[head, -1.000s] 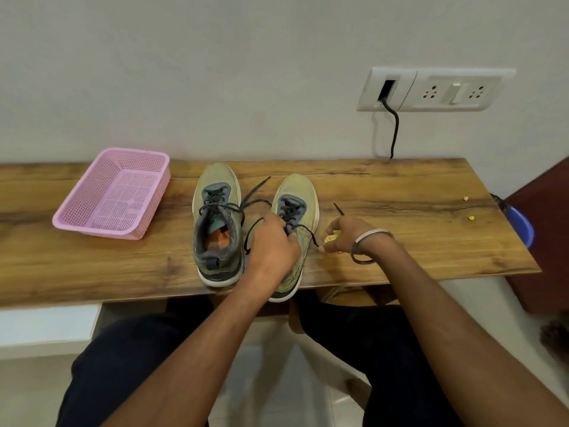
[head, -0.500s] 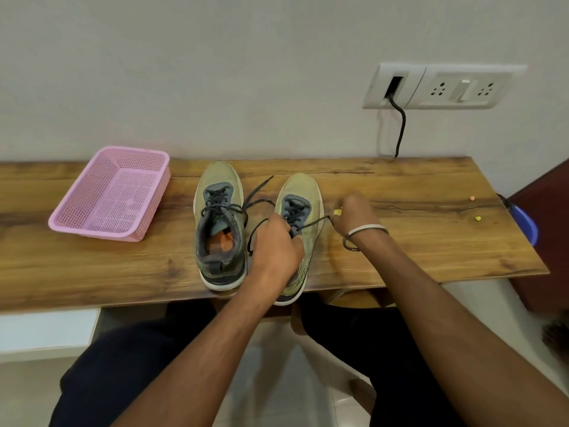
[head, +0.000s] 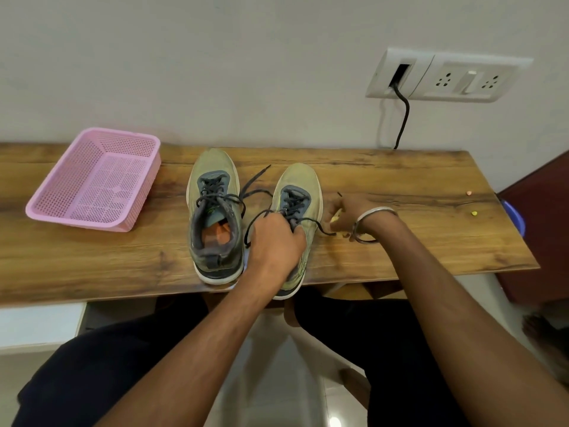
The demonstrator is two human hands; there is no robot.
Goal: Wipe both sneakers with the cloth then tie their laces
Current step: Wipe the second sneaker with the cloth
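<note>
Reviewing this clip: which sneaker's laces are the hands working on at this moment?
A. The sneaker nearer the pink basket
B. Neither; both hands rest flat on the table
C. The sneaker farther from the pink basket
C. The left hand grips the laces over the right sneaker, the one farther from the pink basket, while the right hand pulls one lace end out sideways.

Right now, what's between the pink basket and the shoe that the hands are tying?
The other sneaker, standing beside the right sneaker, with bare wooden table between it and the pink basket, seen from the head camera.
</note>
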